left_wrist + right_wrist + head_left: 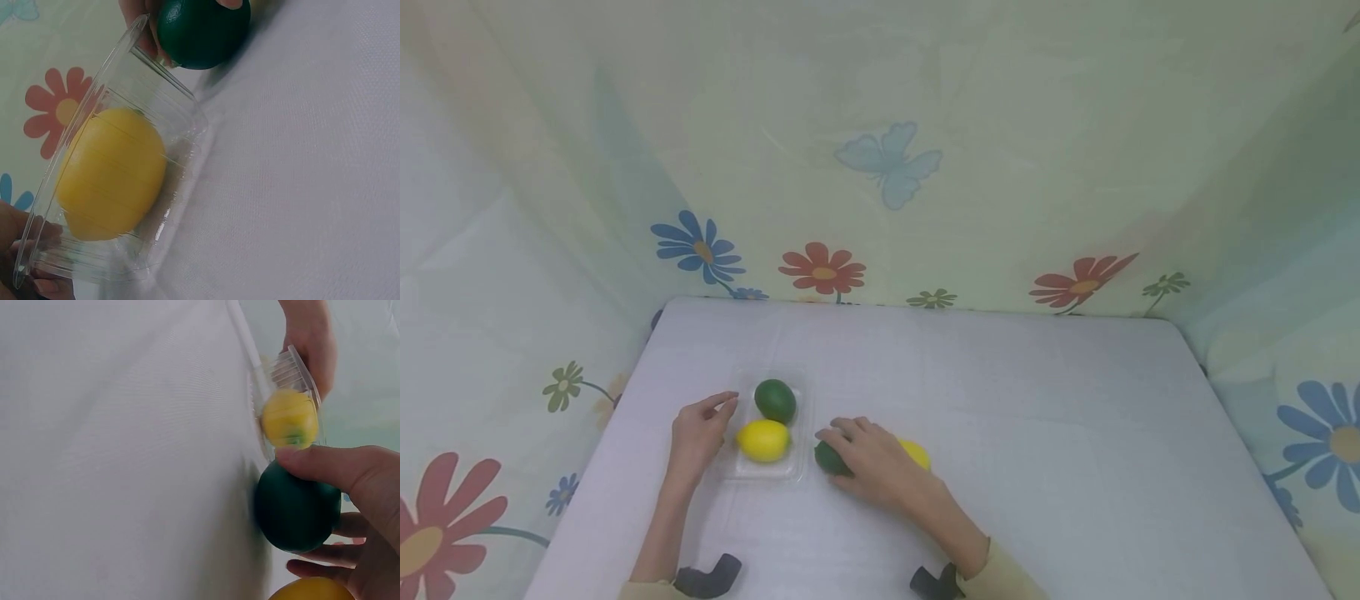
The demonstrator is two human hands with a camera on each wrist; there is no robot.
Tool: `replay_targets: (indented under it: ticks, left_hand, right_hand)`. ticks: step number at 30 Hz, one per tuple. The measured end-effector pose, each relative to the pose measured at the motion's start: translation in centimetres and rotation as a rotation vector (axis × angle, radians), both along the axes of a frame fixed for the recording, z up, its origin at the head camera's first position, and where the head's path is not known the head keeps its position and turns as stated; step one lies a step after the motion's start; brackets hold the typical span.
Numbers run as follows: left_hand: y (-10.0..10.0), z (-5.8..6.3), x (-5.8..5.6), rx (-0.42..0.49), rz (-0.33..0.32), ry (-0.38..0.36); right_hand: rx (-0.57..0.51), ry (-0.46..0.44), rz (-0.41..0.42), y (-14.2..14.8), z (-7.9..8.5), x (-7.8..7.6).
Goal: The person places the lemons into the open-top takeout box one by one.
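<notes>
A clear plastic container (797, 473) lies on the left part of the table with a green lime (775, 401) and a yellow lemon (763, 440) inside. My left hand (696, 435) holds the container's left rim, its fingers (47, 284) on both sides of the edge in the left wrist view. Just right of the container, my right hand (880, 462) grips a second lime (294, 509), thumb on one side and fingers on the other. Another lemon (916, 452) lies close by, partly hidden by the right hand.
The white-covered table (1060, 433) reaches far to the right of the hands. Behind it and at both sides hangs a flower-printed curtain (970, 225). Dark wrist devices (709, 577) sit at both cuffs.
</notes>
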State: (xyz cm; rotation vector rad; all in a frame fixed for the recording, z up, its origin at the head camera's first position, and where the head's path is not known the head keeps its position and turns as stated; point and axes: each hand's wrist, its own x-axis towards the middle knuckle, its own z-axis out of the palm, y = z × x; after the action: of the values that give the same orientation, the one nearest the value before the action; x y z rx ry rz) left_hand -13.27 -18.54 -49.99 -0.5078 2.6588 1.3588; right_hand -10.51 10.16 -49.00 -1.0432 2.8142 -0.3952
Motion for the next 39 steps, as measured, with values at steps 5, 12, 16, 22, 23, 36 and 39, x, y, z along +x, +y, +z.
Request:
replay_targets:
  ticks: [5,12,16,22,23,36,39]
  left_hand:
    - [-0.01,-0.01,-0.01,0.001,0.002,-0.001]
    - [-0.02,-0.03,0.04,-0.001,0.002,-0.002]
    - [-0.05,-0.03,0.11,0.004,0.0,0.0]
    - [-0.06,-0.02,0.2,0.004,-0.003,-0.01]
    - [-0.05,0.0,0.18,0.005,-0.003,-0.01]
    - [0.02,-0.04,-0.01,0.014,0.007,-0.006]
    - [0.05,-0.05,-0.01,0.008,0.006,0.0]
  right_hand:
    - [-0.023,-0.007,0.016,-0.1,-0.49,0.07]
    - [-0.047,-0.017,0.02,-0.04,-0.63,0.15]
    - [-0.054,-0.014,0.022,0.01,-0.64,0.23]
    - [-0.053,-0.013,0.02,0.0,-0.94,0.29]
    - [-0.054,-0.012,0.019,0.0,-0.97,0.29]
    - [-0.074,0.043,0.027,0.29,-0.37,0.22]
    - [-0.071,0.057,0.027,0.37,-0.08,0.1]
